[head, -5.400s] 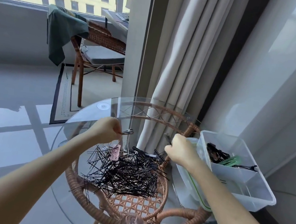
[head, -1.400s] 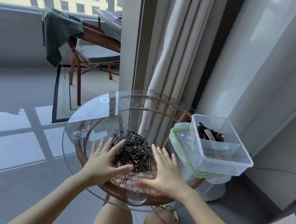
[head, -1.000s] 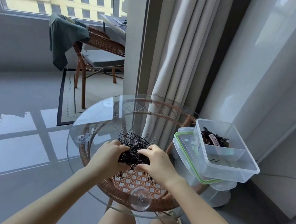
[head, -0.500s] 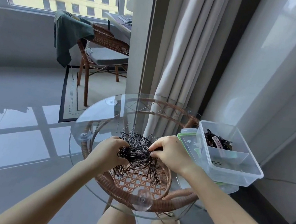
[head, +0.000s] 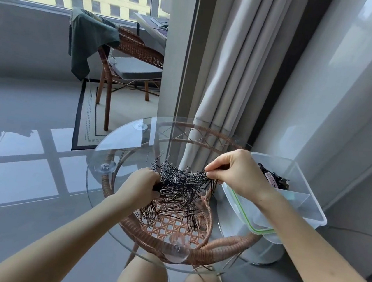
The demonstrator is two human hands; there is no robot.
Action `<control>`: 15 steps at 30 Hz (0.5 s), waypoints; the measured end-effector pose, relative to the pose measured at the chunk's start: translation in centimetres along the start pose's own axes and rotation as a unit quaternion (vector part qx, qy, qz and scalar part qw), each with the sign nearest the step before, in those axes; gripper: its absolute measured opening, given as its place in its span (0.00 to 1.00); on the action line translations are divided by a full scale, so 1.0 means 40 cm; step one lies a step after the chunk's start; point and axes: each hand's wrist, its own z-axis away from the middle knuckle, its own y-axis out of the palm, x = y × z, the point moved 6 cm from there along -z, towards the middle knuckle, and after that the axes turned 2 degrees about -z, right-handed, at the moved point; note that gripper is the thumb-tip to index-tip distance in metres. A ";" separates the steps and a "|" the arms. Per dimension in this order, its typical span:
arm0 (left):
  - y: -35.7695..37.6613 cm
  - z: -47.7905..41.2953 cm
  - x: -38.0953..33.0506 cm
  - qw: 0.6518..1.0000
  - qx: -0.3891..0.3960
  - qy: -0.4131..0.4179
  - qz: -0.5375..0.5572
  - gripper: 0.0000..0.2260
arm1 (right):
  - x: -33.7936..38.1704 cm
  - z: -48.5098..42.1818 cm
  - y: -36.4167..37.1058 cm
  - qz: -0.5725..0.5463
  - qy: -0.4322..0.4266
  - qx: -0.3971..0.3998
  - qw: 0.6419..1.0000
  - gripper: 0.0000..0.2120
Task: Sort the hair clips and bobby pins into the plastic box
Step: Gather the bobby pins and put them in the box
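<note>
Now L hand (head: 141,187) & R hand (head: 235,171) both clench the pins (head: 181,185), bunched vs. loose pile w/ flat palms earlier; bundle looks ready for box (head: 309,204) transfer.

No readable text, label or number shows anywhere.
</note>
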 end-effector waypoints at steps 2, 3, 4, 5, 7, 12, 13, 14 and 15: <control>-0.005 -0.004 -0.002 1.000 0.002 -0.005 -0.007 0.06 | 0.004 0.000 -0.018 -0.013 0.004 -0.005 1.000 0.07; -0.009 -0.006 -0.001 1.000 0.000 -0.008 -0.007 0.06 | 0.006 0.000 -0.025 -0.020 0.006 -0.007 1.000 0.06; -0.015 -0.008 -0.001 1.000 -0.003 -0.012 -0.005 0.06 | 0.007 0.001 -0.032 -0.026 0.009 -0.010 1.000 0.06; -0.022 -0.011 0.001 1.000 -0.007 -0.015 -0.002 0.06 | 0.007 0.002 -0.039 -0.031 0.011 -0.013 0.999 0.06; -0.041 -0.016 0.003 1.000 -0.018 -0.023 0.005 0.06 | 0.009 0.004 -0.053 -0.040 0.012 -0.018 0.999 0.06; -0.087 -0.021 -0.004 0.999 -0.027 -0.037 0.014 0.06 | 0.008 0.008 -0.091 -0.069 0.013 -0.017 0.997 0.06; -0.096 -0.021 -0.007 0.999 -0.032 -0.037 0.015 0.05 | 0.008 0.009 -0.100 -0.074 0.013 -0.017 0.997 0.06; -0.104 -0.021 -0.012 0.998 -0.039 -0.036 0.018 0.05 | 0.006 0.010 -0.111 -0.077 0.013 -0.019 0.997 0.06; -0.111 -0.022 -0.018 0.998 -0.043 -0.034 0.021 0.05 | 0.004 0.011 -0.123 -0.081 0.014 -0.022 0.996 0.06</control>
